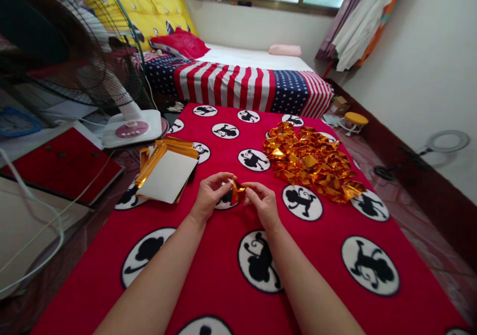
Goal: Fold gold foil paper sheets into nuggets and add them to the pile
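Note:
Between my two hands is a small folded piece of shiny gold foil paper (239, 193), above the red cloth. My left hand (213, 194) pinches its left side with thumb and forefinger. On its right side, the fingertips of my right hand (263, 202) are closed on it. To the left of my hands lies a stack of flat foil sheets (166, 176), the top one showing its pale side. A heap of folded gold foil pieces (309, 158) is spread to the right.
The red cloth (313, 275) with monkey prints covers the table. An electric fan (130, 126) stands at the left, beside a red panel (63, 161) and loose cables. Behind is a bed (238, 84); a yellow stool (356, 119) and ring light (447, 141) are at the right.

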A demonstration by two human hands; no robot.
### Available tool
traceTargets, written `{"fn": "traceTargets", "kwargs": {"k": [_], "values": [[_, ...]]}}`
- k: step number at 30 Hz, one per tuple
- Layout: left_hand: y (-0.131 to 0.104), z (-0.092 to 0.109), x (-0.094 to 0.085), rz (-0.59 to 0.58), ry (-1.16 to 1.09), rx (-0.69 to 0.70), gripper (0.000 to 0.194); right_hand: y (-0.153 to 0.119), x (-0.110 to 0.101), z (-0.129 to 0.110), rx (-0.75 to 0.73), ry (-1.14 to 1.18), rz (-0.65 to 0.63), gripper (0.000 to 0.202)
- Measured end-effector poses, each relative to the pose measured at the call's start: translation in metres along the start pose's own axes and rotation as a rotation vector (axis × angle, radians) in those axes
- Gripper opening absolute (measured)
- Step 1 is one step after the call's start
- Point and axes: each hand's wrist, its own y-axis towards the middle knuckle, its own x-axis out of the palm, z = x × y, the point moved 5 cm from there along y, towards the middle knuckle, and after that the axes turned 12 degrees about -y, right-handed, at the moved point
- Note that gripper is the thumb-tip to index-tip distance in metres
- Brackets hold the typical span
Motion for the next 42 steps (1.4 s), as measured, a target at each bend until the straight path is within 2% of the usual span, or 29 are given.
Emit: {"fn": "traceTargets", "kwargs": {"k": [9, 17, 21, 26, 32, 38, 42], "values": [[-0.002, 0.005, 0.008, -0.099, 0.168, 0.008, 0.019, 0.001, -0.001, 0.002, 0.020, 0.006, 0.003, 0.028], [-0.004, 0.004, 0.015, -0.171, 0.384, 0.070, 0.018, -0.004, -0.003, -0.006, -0.201, -0.284, 0.070, 0.024], [-0.003, 0.002, 0.013, -0.155, 0.361, 0.070, 0.018, -0.003, -0.007, 0.000, -0.161, -0.344, 0.141, 0.018], [-0.002, -0.002, 0.009, -0.126, 0.321, 0.043, 0.020, -0.001, -0.013, 0.007, -0.041, -0.239, 0.203, 0.022], [-0.004, -0.001, 0.019, -0.231, 0.417, 0.062, 0.016, 0.001, -0.010, -0.001, -0.141, -0.379, 0.196, 0.034], [-0.003, -0.002, 0.017, -0.186, 0.389, 0.050, 0.015, 0.002, -0.006, 0.000, -0.149, -0.502, 0.176, 0.021], [-0.002, 0.000, 0.013, -0.123, 0.425, 0.131, 0.014, 0.001, -0.009, 0.001, -0.146, -0.505, 0.204, 0.022]]}}
